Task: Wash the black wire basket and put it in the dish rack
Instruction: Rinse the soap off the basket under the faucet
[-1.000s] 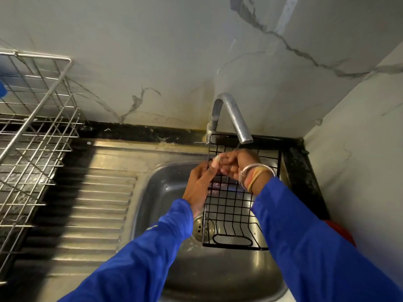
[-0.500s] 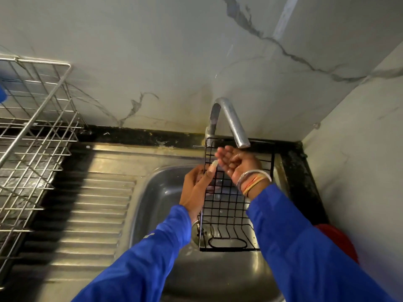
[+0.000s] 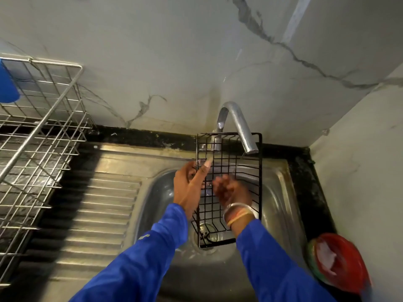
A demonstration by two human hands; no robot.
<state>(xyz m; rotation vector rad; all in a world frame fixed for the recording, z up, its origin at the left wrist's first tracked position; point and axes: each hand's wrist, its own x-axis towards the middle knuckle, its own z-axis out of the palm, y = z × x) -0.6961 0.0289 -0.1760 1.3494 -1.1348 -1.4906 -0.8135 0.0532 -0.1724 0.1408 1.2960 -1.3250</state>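
**Right hand drops from the spout to mid-mesh**

The right hand [image 3: 231, 190] has slid down from just under the faucet [image 3: 239, 125] to the middle of the black wire basket [image 3: 244, 171], and the basket now stands a little higher against the spout. That reads as scrubbing along the mesh, so washing is likely under way, with racking yet to come.

The basket is held on end over the sink [image 3: 161, 192], its lower end above the drain. The left hand [image 3: 189, 188] grasps its left rim. The right hand is blurred against the wires, so I cannot tell whether it clutches or only rubs.

The basket carries nothing. The dish rack [image 3: 43, 136] stands well apart to the left, with only a blue object [image 3: 6, 83] visible at its edge. A red bowl [image 3: 340, 260] to the right of the sink holds something whitish.
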